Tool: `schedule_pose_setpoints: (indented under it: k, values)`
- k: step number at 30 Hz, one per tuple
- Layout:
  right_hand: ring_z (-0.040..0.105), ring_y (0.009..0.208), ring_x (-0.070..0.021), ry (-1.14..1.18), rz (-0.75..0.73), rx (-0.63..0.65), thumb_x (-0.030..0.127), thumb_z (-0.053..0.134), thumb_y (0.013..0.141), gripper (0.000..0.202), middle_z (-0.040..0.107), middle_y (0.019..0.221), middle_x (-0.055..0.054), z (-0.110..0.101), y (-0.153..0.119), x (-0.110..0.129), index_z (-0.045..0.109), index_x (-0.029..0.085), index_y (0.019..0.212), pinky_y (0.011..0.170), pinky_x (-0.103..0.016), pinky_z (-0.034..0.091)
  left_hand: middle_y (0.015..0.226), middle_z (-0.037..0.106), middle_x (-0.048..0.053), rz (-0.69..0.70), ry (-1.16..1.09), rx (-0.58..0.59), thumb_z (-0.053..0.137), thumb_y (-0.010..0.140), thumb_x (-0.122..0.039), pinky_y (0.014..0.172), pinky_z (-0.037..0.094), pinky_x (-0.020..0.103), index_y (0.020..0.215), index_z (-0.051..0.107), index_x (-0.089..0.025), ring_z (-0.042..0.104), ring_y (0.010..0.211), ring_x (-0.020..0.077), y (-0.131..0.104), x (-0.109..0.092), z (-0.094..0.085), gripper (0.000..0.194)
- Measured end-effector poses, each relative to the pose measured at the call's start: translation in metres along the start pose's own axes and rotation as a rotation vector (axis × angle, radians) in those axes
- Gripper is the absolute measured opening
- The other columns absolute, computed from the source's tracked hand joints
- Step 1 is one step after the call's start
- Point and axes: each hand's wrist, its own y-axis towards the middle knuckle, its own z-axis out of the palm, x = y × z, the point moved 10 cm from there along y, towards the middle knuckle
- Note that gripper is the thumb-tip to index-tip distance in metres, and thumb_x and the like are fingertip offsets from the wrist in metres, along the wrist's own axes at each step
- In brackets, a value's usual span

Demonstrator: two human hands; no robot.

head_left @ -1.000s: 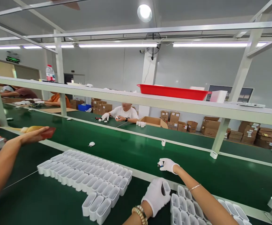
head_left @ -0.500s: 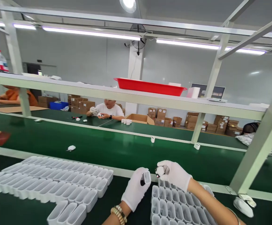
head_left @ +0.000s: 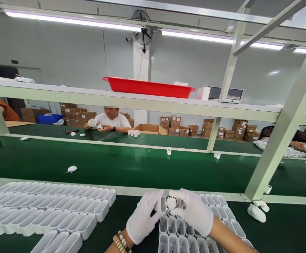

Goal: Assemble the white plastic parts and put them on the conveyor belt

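My left hand (head_left: 144,215), in a white glove, is closed around a small white plastic housing (head_left: 161,204), its open end turned to the right. My right hand (head_left: 193,212), gloved too, pinches a small white part with dark bits (head_left: 171,203). The part is right at the housing's mouth; whether any of it is inside I cannot tell. Below and right of my hands stand rows of open white housings (head_left: 180,225), partly covered by my right hand and forearm. To the left more rows of empty white housings (head_left: 50,212) stand on the dark bench.
A green belt (head_left: 131,168) runs behind the bench, with a white part (head_left: 72,169) lying on it. A metal post (head_left: 281,123) rises at right beside a white glove-like bundle (head_left: 256,212). Overhead, a shelf carries a red tray (head_left: 149,88). A co-worker (head_left: 109,121) sits across.
My hands have come together, bringing the small part to the mouth of the housing. The view has turned a little to the right, and a red-brown object at the left edge has left view.
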Motion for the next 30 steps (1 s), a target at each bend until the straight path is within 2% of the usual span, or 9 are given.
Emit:
schedule_pose_setpoints:
  k: [4, 7, 13, 20, 24, 30]
  values:
    - [0.049, 0.074, -0.0137, 0.027, -0.027, 0.026, 0.006, 0.059, 0.069, 0.020, 0.056, 0.077, 0.004, 0.007, 0.000, 0.001, 0.059, 0.021, 0.082, 0.072, -0.027, 0.037, 0.121, 0.072, 0.013, 0.056, 0.000, 0.020, 0.067, 0.089, -0.024, 0.091, 0.062, 0.047, 0.138, 0.057, -0.024, 0.071, 0.109, 0.0304, 0.000, -0.006, 0.001, 0.050]
    - [0.049, 0.076, -0.0145, -0.014, 0.010, 0.009, 0.007, 0.058, 0.070, 0.019, 0.057, 0.080, 0.003, 0.006, 0.001, -0.003, 0.056, 0.021, 0.082, 0.073, -0.028, 0.037, 0.121, 0.071, 0.014, 0.033, -0.009, 0.024, 0.069, 0.088, -0.025, 0.092, 0.062, 0.047, 0.135, 0.058, -0.023, 0.070, 0.110, 0.0305, 0.000, -0.004, 0.001, 0.048]
    - [0.038, 0.067, -0.0118, 0.051, 0.031, 0.041, 0.005, 0.056, 0.069, 0.021, 0.045, 0.068, 0.006, 0.008, 0.000, 0.002, 0.041, 0.020, 0.070, 0.064, -0.026, 0.031, 0.121, 0.070, 0.014, -0.018, -0.021, 0.015, 0.066, 0.089, -0.026, 0.091, 0.062, 0.047, 0.133, 0.059, -0.023, 0.071, 0.110, 0.0306, -0.002, 0.001, 0.002, 0.045]
    - [0.044, 0.071, -0.0137, 0.016, 0.060, 0.001, 0.014, 0.061, 0.072, 0.015, 0.050, 0.074, 0.004, 0.011, 0.000, -0.009, 0.048, 0.021, 0.075, 0.068, -0.028, 0.033, 0.120, 0.070, 0.014, -0.048, -0.049, 0.010, 0.065, 0.090, -0.027, 0.092, 0.062, 0.048, 0.133, 0.060, -0.024, 0.071, 0.109, 0.0303, -0.002, 0.004, 0.001, 0.043]
    - [0.041, 0.068, -0.0149, -0.001, 0.068, 0.011, 0.016, 0.059, 0.074, 0.016, 0.047, 0.071, 0.003, 0.009, -0.001, -0.004, 0.043, 0.021, 0.071, 0.066, -0.030, 0.032, 0.120, 0.071, 0.014, -0.050, -0.065, 0.018, 0.066, 0.089, -0.025, 0.092, 0.062, 0.049, 0.131, 0.061, -0.024, 0.071, 0.109, 0.0304, -0.001, 0.003, 0.001, 0.043]
    - [0.045, 0.072, -0.0166, -0.024, 0.065, -0.014, 0.014, 0.056, 0.071, 0.017, 0.052, 0.074, 0.002, 0.008, -0.002, 0.000, 0.041, 0.021, 0.072, 0.069, -0.032, 0.034, 0.120, 0.070, 0.014, -0.037, -0.039, 0.027, 0.064, 0.089, -0.024, 0.092, 0.062, 0.049, 0.131, 0.061, -0.024, 0.071, 0.109, 0.0308, -0.002, 0.003, 0.002, 0.042]
